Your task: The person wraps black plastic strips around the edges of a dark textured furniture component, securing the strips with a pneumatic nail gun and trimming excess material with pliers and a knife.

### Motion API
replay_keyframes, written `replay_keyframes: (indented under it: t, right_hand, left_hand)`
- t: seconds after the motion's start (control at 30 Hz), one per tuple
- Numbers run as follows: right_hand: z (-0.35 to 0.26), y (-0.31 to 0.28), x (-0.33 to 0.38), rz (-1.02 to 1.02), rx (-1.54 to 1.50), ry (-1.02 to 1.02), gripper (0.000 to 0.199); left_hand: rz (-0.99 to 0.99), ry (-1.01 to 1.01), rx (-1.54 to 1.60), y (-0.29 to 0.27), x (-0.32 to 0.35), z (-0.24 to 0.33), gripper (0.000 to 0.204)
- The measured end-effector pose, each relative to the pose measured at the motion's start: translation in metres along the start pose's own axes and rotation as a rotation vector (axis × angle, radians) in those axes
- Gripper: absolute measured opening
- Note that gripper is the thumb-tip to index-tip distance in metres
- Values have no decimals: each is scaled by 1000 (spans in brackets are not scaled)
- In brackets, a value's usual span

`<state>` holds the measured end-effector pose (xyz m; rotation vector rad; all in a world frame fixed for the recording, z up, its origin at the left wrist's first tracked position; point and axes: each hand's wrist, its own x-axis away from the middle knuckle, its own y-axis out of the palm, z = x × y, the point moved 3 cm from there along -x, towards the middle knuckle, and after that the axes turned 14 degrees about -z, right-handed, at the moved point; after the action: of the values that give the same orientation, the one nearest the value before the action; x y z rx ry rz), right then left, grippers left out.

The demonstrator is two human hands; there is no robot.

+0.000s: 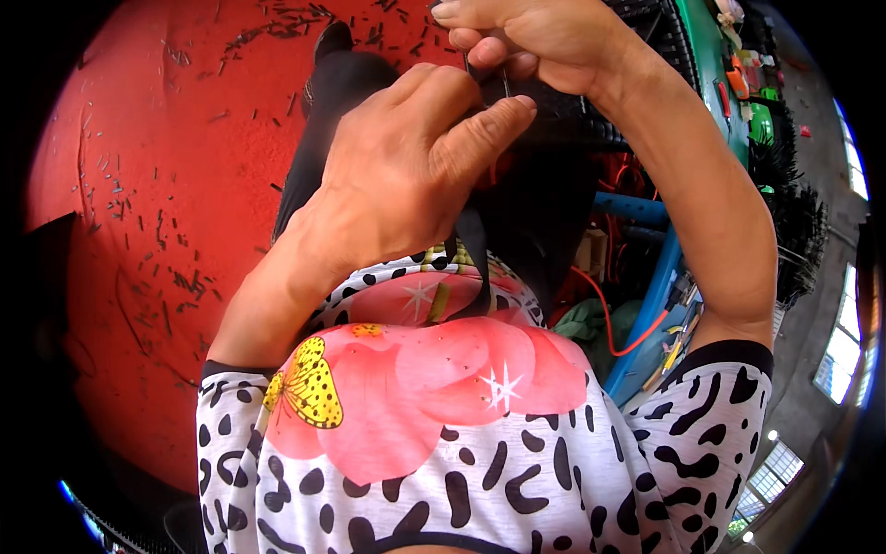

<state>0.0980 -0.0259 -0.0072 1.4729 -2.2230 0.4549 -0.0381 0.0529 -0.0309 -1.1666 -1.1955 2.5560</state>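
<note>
My left hand (401,162) is raised over my lap, back uppermost, with its thumb stretched toward the right and its fingers curled. What lies under those fingers is hidden. Just above and to the right, my right hand (558,42) is closed, its fingers bent inward close to the upper edge of the picture. A thin dark strand (506,85) shows in the narrow gap between the two hands, near the left thumb. Whatever the right fingers grip is too small to make out.
Short black pieces (189,282) lie scattered over the red floor (138,369). At right stand a green surface (711,74) with small tools, black bristly bundles (794,198) and a blue tray (637,355) holding tools. An orange cord (604,309) curves beside the tray.
</note>
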Motion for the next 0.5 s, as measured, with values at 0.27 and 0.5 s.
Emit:
replay_keyframes:
  t: [0.27, 0.5]
  right_hand:
    - [-3, 2, 8, 9, 459, -28, 14]
    - [-17, -8, 40, -111, 939, -406, 43]
  left_hand:
    - [103, 33, 33, 6, 0, -3, 44]
    - [42, -18, 19, 2, 6, -4, 44]
